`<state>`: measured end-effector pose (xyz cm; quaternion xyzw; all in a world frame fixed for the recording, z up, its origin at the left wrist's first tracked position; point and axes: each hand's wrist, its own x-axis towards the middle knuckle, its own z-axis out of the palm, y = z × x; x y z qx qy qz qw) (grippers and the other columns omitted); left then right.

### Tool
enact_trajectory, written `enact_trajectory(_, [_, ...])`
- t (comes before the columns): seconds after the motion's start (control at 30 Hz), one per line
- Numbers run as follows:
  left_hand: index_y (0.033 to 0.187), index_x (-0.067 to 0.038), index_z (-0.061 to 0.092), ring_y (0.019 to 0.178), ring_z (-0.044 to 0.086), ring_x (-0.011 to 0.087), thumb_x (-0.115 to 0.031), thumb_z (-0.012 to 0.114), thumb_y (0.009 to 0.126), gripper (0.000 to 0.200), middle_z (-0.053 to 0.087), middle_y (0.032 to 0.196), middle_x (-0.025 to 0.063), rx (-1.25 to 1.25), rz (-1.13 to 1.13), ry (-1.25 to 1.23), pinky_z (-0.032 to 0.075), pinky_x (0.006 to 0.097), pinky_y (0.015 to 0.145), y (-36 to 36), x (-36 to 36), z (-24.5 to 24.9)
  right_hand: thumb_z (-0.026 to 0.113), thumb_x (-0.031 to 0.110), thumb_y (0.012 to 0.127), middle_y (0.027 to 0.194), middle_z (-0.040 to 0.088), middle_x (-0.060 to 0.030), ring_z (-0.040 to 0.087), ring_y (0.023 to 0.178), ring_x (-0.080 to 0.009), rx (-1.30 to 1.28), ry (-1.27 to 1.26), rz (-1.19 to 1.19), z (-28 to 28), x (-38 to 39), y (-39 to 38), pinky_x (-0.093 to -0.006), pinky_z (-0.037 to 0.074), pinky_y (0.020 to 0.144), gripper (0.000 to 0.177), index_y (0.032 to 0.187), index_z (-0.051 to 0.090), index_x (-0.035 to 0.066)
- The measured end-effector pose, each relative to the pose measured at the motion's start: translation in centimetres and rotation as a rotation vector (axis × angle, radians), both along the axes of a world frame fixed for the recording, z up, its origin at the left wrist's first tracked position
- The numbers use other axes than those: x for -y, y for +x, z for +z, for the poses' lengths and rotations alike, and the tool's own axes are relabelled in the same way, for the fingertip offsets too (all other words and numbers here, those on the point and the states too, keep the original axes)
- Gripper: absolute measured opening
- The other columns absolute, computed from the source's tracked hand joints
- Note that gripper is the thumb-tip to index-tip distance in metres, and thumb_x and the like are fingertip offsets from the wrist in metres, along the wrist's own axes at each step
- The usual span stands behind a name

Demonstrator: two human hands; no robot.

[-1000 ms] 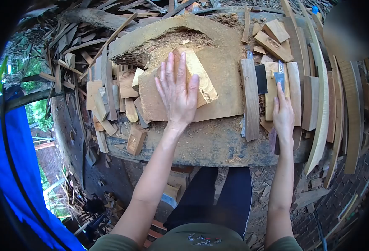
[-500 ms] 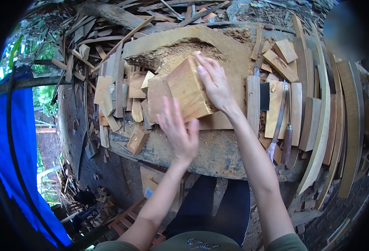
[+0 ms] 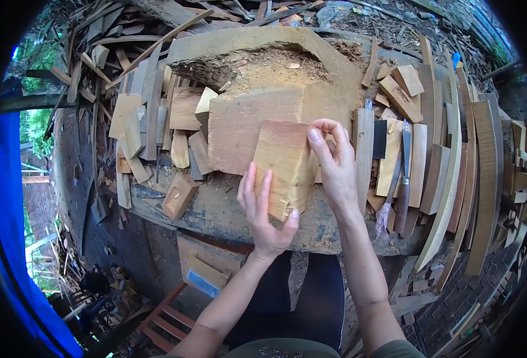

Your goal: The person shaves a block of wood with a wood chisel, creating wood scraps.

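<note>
A thick, pale wooden block (image 3: 282, 161) with a rough, chipped lower end is held up between both hands over the bench. My left hand (image 3: 266, 224) grips its lower end, fingers along the left side and thumb at the bottom right. At the upper right corner, my right hand (image 3: 335, 161) pinches the block between thumb and curled fingers. Behind it on the bench lies a large hollowed slab of wood (image 3: 239, 128), its cavity strewn with shavings. A chisel with a dark brown handle (image 3: 402, 206) rests to the right, beside another long blade with a cloth-wrapped handle (image 3: 384, 219).
Long curved wooden strips (image 3: 454, 173) line the right side. Offcuts (image 3: 129, 128) crowd the left, with a small notched block (image 3: 180, 195) near the front edge. A scrap pile (image 3: 111, 36) rises behind. Below left stands a reddish slatted chair (image 3: 171, 316).
The block has come off the slab, toward me, and now stands more upright. My left hand has closed on its lower end; my right has shifted from its side to the upper corner.
</note>
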<state>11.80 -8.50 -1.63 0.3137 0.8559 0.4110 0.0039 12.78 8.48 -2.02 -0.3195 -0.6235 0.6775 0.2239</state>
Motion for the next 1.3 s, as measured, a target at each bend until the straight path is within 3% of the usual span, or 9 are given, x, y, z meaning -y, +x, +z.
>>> enact_trajectory(0.1, [0.149,0.001,0.034,0.139,0.038,0.0385,-0.032,0.053,0.089,0.071,0.040,0.148,0.0257,0.273,-0.069,0.137,0.035,0.0589,0.111,-2.2,1.3,2.4,0.054,0.033,0.103,0.110,0.056,-0.0091,0.058,0.095,-0.0121,-0.175,-0.346,0.036,4.6,0.4,0.7,-0.0270,0.053,0.078,0.034,0.120,0.061,0.005])
enact_trajectory(0.13, [0.146,0.001,0.036,0.132,0.046,0.0358,-0.033,0.048,0.090,0.067,0.046,0.143,0.0234,0.767,0.083,0.519,0.042,0.0583,0.105,-3.1,1.1,4.2,0.049,0.033,0.105,0.110,0.059,-0.0075,0.059,0.097,-0.0120,-0.377,-0.493,0.087,5.3,0.3,0.8,-0.0260,0.055,0.077,0.035,0.121,0.062,0.005])
enact_trajectory(0.23, [0.140,-0.002,0.043,0.121,0.058,0.0330,-0.040,0.034,0.095,0.060,0.053,0.137,0.0203,1.339,0.311,0.877,0.054,0.0571,0.091,-5.9,1.7,5.8,0.055,0.027,0.102,0.109,0.059,-0.0082,0.059,0.103,-0.0187,-0.137,0.252,0.028,6.0,1.0,-0.9,-0.0347,0.052,0.089,0.036,0.130,0.059,0.006])
enact_trajectory(0.43, [0.143,-0.006,0.039,0.117,0.061,0.0310,-0.053,0.030,0.099,0.065,0.055,0.134,0.0187,1.744,0.112,0.818,0.064,0.0420,0.058,-8.9,4.4,4.2,0.068,0.020,0.093,0.100,0.065,-0.0108,0.064,0.091,-0.0217,0.174,0.505,0.084,4.4,2.0,-1.3,-0.0354,0.051,0.084,0.033,0.124,0.067,0.009])
enact_trajectory(0.7, [0.145,-0.015,0.035,0.115,0.061,0.0302,-0.060,0.023,0.103,0.063,0.040,0.144,0.0174,1.178,0.137,0.487,0.060,0.0300,0.045,-8.9,2.6,4.8,0.068,0.013,0.092,0.099,0.066,-0.0107,0.065,0.087,-0.0217,0.128,0.234,-0.040,2.2,3.5,-0.7,-0.0336,0.053,0.080,0.029,0.120,0.069,0.009])
enact_trajectory(0.83, [0.138,-0.015,0.045,0.101,0.061,0.0234,-0.047,0.042,0.105,0.047,0.047,0.129,0.0134,0.822,0.046,0.195,0.055,0.0262,0.047,-11.7,2.1,4.5,0.065,0.014,0.093,0.108,0.066,-0.0139,0.061,0.105,-0.0290,0.242,0.645,-0.089,1.4,2.4,-2.5,-0.0395,0.048,0.095,0.032,0.124,0.067,0.006])
enact_trajectory(0.93, [0.108,-0.004,0.069,0.079,0.054,0.0111,-0.032,0.061,0.099,0.031,0.056,0.103,0.0085,-0.223,-0.014,-0.212,0.045,0.0247,0.064,-14.3,2.2,2.2,0.063,0.016,0.094,0.120,0.066,-0.0160,0.062,0.110,-0.0312,0.107,0.694,-0.156,0.8,1.9,-4.6,-0.0398,0.048,0.097,0.037,0.129,0.064,0.006])
enact_trajectory(1.07, [0.103,-0.004,0.074,0.079,0.056,0.0092,-0.016,0.076,0.089,0.019,0.062,0.095,0.0026,0.339,-0.028,0.062,0.046,0.0228,0.069,-14.7,2.1,2.4,0.064,0.017,0.094,0.112,0.069,-0.0153,0.066,0.104,-0.0300,0.005,0.675,-0.150,0.1,1.7,-5.4,-0.0378,0.051,0.091,0.033,0.124,0.066,0.004])
enact_trajectory(1.3, [0.110,-0.003,0.073,0.086,0.057,0.0079,-0.009,0.073,0.091,0.020,0.064,0.096,0.0005,0.457,-0.050,0.322,0.045,0.0215,0.076,-14.0,2.4,0.3,0.074,0.029,0.089,0.092,0.073,-0.0091,0.070,0.082,-0.0193,0.007,0.231,-0.132,0.6,-0.6,-7.1,-0.0321,0.054,0.075,0.029,0.101,0.073,0.003])
